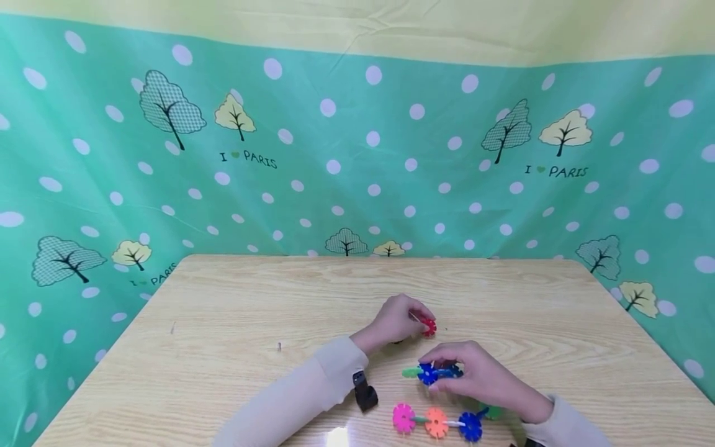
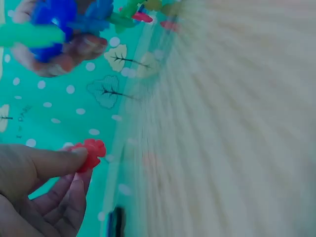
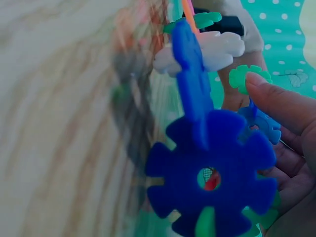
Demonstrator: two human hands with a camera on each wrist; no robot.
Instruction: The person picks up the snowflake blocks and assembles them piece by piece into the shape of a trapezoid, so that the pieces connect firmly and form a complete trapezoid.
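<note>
My left hand (image 1: 395, 320) pinches a red notched plastic disc (image 1: 429, 328) between thumb and fingers, over the middle of the table. In the left wrist view the red disc (image 2: 93, 153) sticks out past the thumb tip. Closer to me, my right hand (image 1: 480, 372) grips a group of interlocked discs, with a blue disc (image 1: 427, 374) and a light green disc (image 1: 410, 372) pointing left. Its fingers hide part of this group. Below lies a row of joined discs: pink (image 1: 404, 417), orange (image 1: 436, 423) and blue (image 1: 471, 427), linked by edge-on green and white pieces.
Wood-grain table (image 1: 234, 310) spreads beneath both hands. A green disc (image 1: 493, 411) sits at the row's right end, partly under my right forearm. A black strap (image 1: 365, 392) is on my left wrist. A green dotted curtain (image 1: 346, 186) hangs behind the table.
</note>
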